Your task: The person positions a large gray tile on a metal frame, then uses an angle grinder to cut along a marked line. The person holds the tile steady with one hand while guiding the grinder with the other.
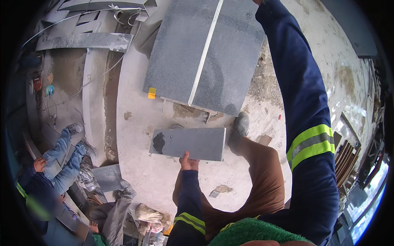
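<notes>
My left hand (pixel 189 162) is closed on the near edge of a grey rectangular stone slab (pixel 193 141), thumb on top and the other fingers hidden beneath. A dark patch marks the slab's left end. My right arm reaches far forward over the right side of a large grey stone surface (pixel 172 53). Only a sliver of my right hand (pixel 257 1) shows at the upper border, so its fingers and anything in them are out of sight. A pale strip (pixel 205 51) runs lengthwise over the large surface, and a yellow square (pixel 152 93) sits at its near left corner.
My shoe (pixel 242 124) is close to the large surface's near right corner. At the lower left sits another person (pixel 61 164) in jeans, beside a grey slab offcut (pixel 107 177). A trench (pixel 111 94) and a loose cable run along the left.
</notes>
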`<state>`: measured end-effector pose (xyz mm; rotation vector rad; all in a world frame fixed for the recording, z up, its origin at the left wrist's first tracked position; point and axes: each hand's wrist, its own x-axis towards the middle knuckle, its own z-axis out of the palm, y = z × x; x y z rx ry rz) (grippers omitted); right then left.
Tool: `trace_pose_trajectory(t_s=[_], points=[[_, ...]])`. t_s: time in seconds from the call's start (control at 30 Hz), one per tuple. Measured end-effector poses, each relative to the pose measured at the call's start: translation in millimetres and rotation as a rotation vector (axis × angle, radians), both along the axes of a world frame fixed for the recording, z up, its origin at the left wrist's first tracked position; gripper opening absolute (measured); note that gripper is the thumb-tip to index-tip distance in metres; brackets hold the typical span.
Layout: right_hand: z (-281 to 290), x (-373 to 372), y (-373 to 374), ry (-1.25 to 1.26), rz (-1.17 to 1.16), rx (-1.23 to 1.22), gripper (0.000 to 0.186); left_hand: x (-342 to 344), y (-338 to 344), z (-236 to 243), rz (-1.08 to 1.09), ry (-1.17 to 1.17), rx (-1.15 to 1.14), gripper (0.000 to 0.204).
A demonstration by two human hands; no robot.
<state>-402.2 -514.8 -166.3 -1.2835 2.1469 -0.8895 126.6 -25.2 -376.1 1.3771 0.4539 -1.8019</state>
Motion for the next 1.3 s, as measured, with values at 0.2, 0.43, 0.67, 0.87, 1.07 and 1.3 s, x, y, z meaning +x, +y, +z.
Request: trace_pose_trajectory(t_s=[0.2, 0.43, 0.67, 0.87, 1.07, 1.3], points=[[-146, -30, 168, -0.512, -0.102, 0.058, 0.056, -16, 3, -4, -0.009, -0.014, -0.101, 0.073], [-383, 164, 500, -1.218, -0.997, 0.407, 0.078, 4, -18, -12, -0.198, -0.069, -0.055, 0.070], [-430, 226, 498, -1.713, -1.548, -0.177, 0.145, 1, -45, -10, -0.332, -0.237, -0.056, 0.071], [-452, 235, 465, -1.653, -1.401, -0.377, 0.113, -8, -63, -31, -0.311, -0.308, -0.105, 0.067], [-452, 226, 445, -1.569, -1.604, -0.291, 0.100, -12, -73, -65, -0.298, -0.310, -0.120, 0.067], [-436, 222, 439, -1.646, -1.641, -0.306, 0.095, -8, -68, -105, -0.322, -0.332, -0.135, 0.059]])
